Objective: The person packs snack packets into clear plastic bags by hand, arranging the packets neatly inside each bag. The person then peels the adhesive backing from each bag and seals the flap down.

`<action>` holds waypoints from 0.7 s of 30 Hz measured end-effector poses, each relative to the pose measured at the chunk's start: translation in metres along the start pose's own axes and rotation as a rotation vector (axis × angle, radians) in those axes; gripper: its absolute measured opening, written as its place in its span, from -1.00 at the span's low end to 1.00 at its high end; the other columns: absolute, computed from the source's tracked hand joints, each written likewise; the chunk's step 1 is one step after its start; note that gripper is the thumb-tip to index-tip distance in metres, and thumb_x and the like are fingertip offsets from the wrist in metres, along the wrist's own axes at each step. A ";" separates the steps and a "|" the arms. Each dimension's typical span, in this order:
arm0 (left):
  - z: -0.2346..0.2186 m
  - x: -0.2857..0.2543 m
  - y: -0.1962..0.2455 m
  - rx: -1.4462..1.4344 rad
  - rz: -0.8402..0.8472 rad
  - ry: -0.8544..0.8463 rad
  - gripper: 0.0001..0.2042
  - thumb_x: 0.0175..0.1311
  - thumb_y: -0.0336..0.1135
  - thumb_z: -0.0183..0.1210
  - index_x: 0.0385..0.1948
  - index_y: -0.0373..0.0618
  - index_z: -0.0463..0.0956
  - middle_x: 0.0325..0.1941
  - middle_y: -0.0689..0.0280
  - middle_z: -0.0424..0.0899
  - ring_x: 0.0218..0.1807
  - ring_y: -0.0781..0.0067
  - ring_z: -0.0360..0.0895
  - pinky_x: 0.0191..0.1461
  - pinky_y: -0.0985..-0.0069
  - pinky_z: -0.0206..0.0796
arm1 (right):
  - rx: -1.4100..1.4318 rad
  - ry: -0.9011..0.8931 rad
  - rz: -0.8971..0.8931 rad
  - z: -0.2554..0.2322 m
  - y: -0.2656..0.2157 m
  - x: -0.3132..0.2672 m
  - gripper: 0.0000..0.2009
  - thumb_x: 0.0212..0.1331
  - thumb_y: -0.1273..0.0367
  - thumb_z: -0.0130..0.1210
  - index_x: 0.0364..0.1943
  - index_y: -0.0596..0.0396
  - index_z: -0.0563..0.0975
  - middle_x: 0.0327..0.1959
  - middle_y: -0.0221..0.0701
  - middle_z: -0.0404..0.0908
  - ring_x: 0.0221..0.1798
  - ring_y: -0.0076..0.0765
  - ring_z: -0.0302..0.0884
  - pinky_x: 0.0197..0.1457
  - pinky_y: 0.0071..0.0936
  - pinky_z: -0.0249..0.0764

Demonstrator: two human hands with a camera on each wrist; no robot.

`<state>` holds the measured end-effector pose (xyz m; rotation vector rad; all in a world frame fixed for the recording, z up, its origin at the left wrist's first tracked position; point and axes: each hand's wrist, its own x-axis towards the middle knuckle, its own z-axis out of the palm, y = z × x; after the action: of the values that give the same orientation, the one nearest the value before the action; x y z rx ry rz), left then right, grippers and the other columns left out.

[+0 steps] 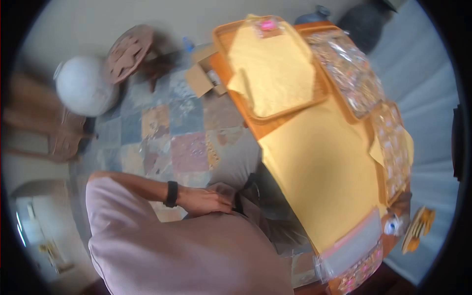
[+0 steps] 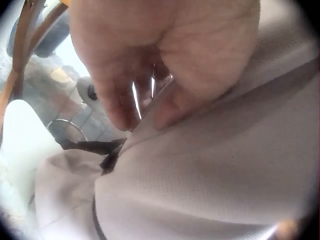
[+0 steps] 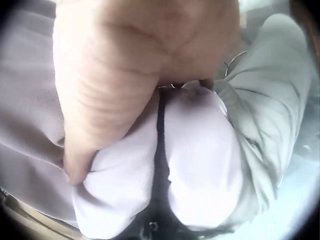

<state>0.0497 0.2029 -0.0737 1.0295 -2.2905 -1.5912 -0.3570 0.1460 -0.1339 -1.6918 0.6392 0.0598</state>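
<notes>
In the head view my left hand (image 1: 204,200), with a black band at its wrist, lies at the lower edge of a pale pink shirt (image 1: 216,250). The left wrist view shows that left hand (image 2: 165,55) close up, with the shirt's edge (image 2: 210,155) pinched between thumb and fingers. Thin bright glints show between the fingers. My right hand (image 3: 145,60) is out of sight in the head view. In the right wrist view its thumb presses pale bunched cloth (image 3: 120,185), while the other fingers are mostly hidden behind the palm. A dark strap (image 3: 160,135) runs down between the folds.
To the right a table bears yellow paper (image 1: 324,172), a wooden tray (image 1: 265,119) lined with yellow paper, and trays of clear-wrapped packets (image 1: 344,64). Clear plastic bags (image 1: 356,246) lie at its near end. An opened cardboard box (image 1: 199,81) stands on the tiled floor (image 1: 189,150).
</notes>
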 end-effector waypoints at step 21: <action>-0.094 0.111 0.076 0.127 0.036 -0.378 -0.83 0.19 -0.53 0.20 -0.20 -0.13 0.65 -0.21 0.19 0.72 -0.18 0.15 0.70 -0.10 0.34 0.56 | 0.056 0.940 -0.040 0.008 -0.107 -0.076 -0.58 0.10 0.40 0.46 0.06 0.19 0.65 -0.26 -0.23 0.78 -0.24 -0.22 0.79 -0.17 -0.36 0.69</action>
<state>-0.0200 0.0772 0.0061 0.7578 -2.6649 -1.7734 -0.3715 0.1904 -0.0108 -1.6245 1.2730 -0.8152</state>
